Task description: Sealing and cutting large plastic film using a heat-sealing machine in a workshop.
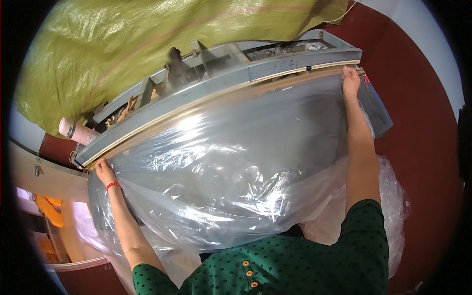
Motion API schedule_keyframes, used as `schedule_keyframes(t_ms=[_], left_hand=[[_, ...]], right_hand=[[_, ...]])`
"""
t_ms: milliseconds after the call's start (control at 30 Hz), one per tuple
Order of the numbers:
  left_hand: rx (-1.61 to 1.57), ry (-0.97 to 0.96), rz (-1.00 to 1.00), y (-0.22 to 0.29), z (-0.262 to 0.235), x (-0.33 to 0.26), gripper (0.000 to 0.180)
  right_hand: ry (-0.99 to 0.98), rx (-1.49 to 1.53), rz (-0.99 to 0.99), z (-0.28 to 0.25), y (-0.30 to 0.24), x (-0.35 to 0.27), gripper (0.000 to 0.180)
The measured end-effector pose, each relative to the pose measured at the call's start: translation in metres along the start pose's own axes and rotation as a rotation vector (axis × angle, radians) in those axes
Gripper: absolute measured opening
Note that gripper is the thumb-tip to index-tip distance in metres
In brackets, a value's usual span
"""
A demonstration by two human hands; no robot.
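A wide clear plastic sheet [231,182] stretches between my two hands, its far edge along the pale strip of a long grey metal frame [211,83]. At the frame's left end, my left hand [103,172], with a red bead bracelet [112,186] on the wrist, is closed on one corner of the sheet. My right hand [350,83] grips the other corner at the right end, fingers curled in. Shiny and wrinkled, the sheet drapes toward my body over a grey surface. Whether it is one layer or a bag, I cannot tell.
Loose bits lie in the frame's open compartments. A pink bottle [77,131] lies by its left end. Behind hangs a yellow-green woven tarp [162,29]. More crumpled plastic [393,211] hangs at the right, above a dark red floor [423,162]. Orange items [50,209] show lower left.
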State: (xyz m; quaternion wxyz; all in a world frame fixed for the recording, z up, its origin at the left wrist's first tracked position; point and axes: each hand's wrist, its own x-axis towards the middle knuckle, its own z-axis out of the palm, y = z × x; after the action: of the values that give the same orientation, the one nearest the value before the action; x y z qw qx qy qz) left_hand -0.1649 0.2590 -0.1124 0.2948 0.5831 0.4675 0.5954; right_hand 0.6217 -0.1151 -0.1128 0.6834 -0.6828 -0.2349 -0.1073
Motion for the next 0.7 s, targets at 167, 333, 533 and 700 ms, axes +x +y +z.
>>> schedule_keyframes(t_ms=[167, 333, 533, 700], left_hand=[[-0.041, 0.064, 0.044, -0.024, 0.001, 0.016, 0.020], [0.110, 0.079, 0.042, -0.026, -0.007, 0.017, 0.016], [-0.259, 0.114, -0.183, 0.022, 0.011, -0.004, 0.019], [-0.311, 0.130, -0.225, 0.021, 0.003, -0.005, 0.008]], right_hand=[[0.045, -0.051, 0.019, 0.005, 0.004, 0.005, 0.017], [0.164, -0.105, 0.073, 0.009, 0.000, 0.009, 0.014], [0.130, -0.008, 0.231, -0.003, -0.020, 0.003, 0.015], [0.146, -0.001, 0.272, 0.004, -0.022, 0.001, 0.016]])
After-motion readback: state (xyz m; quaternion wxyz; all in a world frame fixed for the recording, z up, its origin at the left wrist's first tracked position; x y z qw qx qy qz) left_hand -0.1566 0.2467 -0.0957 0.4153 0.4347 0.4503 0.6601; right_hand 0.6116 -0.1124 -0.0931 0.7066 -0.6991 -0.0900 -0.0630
